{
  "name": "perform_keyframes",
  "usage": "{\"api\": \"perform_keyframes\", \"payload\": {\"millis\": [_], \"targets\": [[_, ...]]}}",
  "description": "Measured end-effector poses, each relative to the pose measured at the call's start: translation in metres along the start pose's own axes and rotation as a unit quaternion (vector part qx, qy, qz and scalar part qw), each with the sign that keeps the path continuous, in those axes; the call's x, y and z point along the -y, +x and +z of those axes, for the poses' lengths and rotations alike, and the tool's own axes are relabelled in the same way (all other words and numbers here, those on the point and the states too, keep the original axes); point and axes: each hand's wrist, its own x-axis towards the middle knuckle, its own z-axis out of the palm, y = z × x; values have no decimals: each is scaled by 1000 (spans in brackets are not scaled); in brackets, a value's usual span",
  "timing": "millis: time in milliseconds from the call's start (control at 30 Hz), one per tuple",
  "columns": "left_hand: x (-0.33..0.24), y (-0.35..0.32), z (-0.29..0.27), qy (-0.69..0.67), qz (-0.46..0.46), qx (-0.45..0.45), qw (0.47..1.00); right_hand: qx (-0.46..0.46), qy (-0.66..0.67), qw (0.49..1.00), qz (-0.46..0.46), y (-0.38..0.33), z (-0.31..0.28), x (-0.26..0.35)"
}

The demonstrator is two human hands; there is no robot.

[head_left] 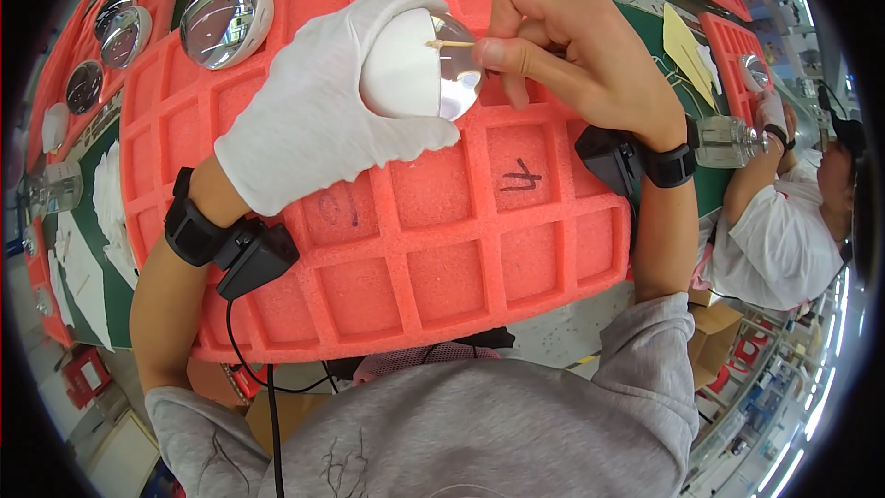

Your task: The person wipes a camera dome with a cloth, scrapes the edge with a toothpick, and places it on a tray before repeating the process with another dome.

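Note:
My left hand [327,97], in a white glove, is wrapped round a rounded dome [398,78] with a white shell and a shiny mirrored face. The dome is tilted so that its mirrored side points right. Between the thumb and fingers of my bare right hand [581,60] is a thin cotton swab [454,43]. Its tip touches the seam where white meets mirror. Both hands are above a pink-red foam tray [442,231] divided into square pockets. Black straps with small black devices sit on both wrists.
A similar mirrored dome [221,23] rests on the tray's far left, with more domes [126,37] beyond. White cloth [111,203] lies at left. At right are a glass bottle [724,141], a yellow sheet [690,55] and a co-worker [779,240]. A black cable [274,406] hangs near my left arm.

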Motion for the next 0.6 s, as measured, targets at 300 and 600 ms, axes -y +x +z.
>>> {"api": "perform_keyframes", "payload": {"millis": [300, 600], "targets": [[5, 0, 0, 37, 31, -10, 999, 1, -52, 997, -48, 3, 1, -4], [3, 1, -1, 90, 46, -20, 995, 26, 56, 998, 21, 2, -3, -2]]}}
